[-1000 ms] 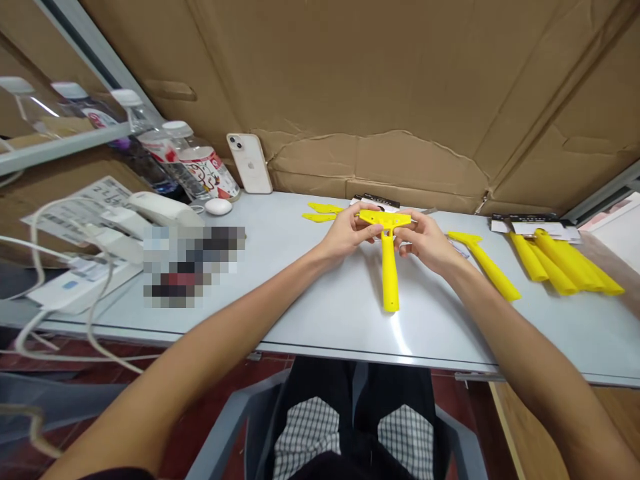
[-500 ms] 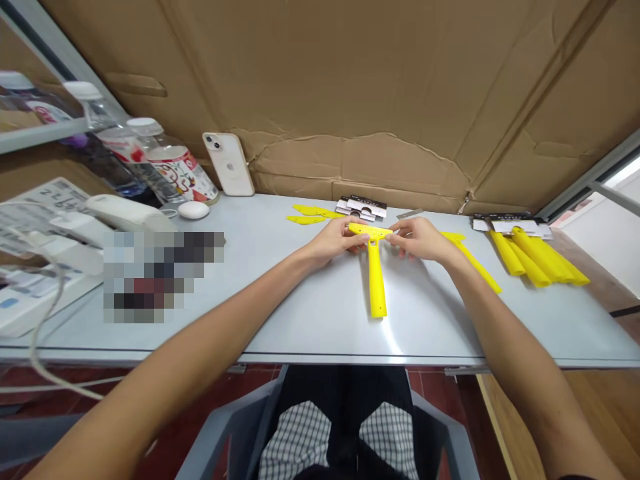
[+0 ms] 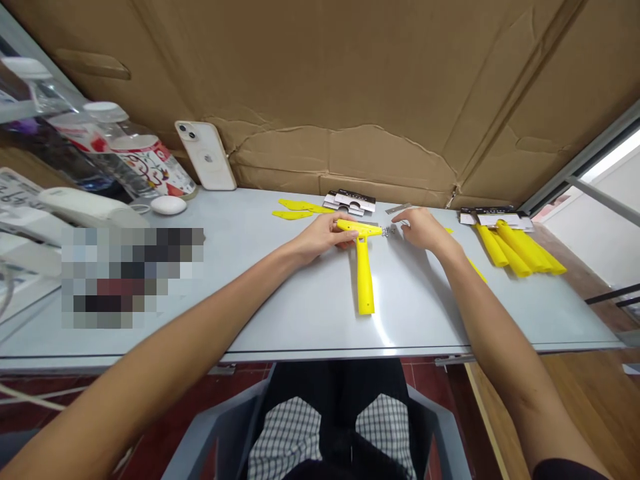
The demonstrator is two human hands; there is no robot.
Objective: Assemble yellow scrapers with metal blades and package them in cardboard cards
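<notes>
- The left hand [image 3: 320, 237] is gripping the yellow T-shaped tool [image 3: 365, 273] near the left end of its crosspiece, with thumb in front and fingers behind.
- The T-shaped tool is lying at the center of the frame, its crosspiece toward the top and its handle pointing toward the bottom.
- The right hand [image 3: 423, 228] is hovering right of center. Its index finger is extending leftward, thumb and index are standing slightly apart, and the other fingers are curling. No item is showing between them.
- Small silver metal pieces [image 3: 389, 231] are lying between the right end of the crosspiece and the right fingertips; contact with either cannot be told.
- A thin metal strip [image 3: 398, 209] is resting just above the right hand.
- Black-and-white cards [image 3: 350, 202] are lying above the tool, beside flat yellow pieces [image 3: 295, 211] to their left.
- Another yellow part [image 3: 478, 270] is lying right of center, partly hidden by the right arm.
- Several yellow handles [image 3: 520, 253] are lying at the right of the frame, their upper ends at more cards [image 3: 500, 217].
- A white phone [image 3: 207, 157] is leaning against the cardboard [image 3: 350, 73] at upper left.
- A white rounded object [image 3: 169, 205] is resting on the table [image 3: 300, 313] below the phone, near a labeled bottle [image 3: 153, 163].
</notes>
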